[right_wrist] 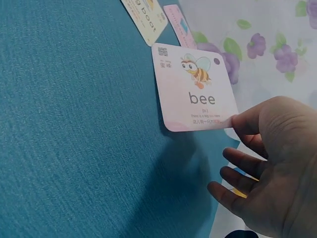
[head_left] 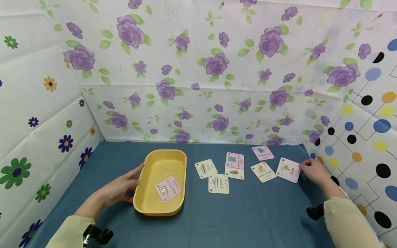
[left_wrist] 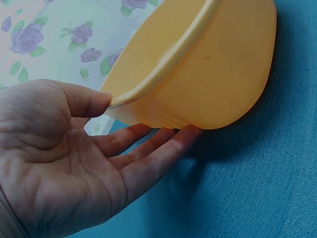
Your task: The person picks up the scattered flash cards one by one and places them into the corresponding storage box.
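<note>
Right hand point(head_left: 313, 170) pinched the bee card point(head_left: 287, 170) at one corner, thumb against forefinger, over the right part of the tabletop point(head_left: 242, 220). Left hand point(head_left: 117, 189) gripped the yellow tub point(head_left: 158, 168) at its side, thumb on rim, other fingers lower down. Storybook card point(head_left: 168, 189) lay inside the tub; sailing boat card point(head_left: 263, 172) lay just beside the bee card.

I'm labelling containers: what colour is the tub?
The tub is plain yellow, seen best in the head view.

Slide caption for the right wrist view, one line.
Right hand pinches a bee card by its corner, two more cards beyond it.
</note>
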### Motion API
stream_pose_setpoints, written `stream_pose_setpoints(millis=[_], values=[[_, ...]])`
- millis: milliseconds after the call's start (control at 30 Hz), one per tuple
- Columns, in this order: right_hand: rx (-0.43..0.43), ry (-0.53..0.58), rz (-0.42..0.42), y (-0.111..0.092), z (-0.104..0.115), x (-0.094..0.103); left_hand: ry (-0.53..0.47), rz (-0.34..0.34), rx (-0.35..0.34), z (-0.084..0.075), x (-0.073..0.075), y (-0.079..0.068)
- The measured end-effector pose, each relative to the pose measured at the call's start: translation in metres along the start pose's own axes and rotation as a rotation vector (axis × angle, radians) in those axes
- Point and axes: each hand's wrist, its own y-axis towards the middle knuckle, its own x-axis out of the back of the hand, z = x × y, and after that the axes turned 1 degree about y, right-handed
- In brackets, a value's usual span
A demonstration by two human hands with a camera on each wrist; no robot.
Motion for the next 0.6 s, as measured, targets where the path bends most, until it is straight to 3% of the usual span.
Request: stream_pose_setpoints(millis=[267,600], values=[[-0.062,0.048,0.063,0.0032,0.0008,0.0055,0.018,0.007,-0.032,0.0010,0.0002,-0.0005],[-0.026,0.060,0.046,0.0009,0.0059,0.0045,0.017,0.003,-0.023,0.0013,-0.0001,-0.0008]])
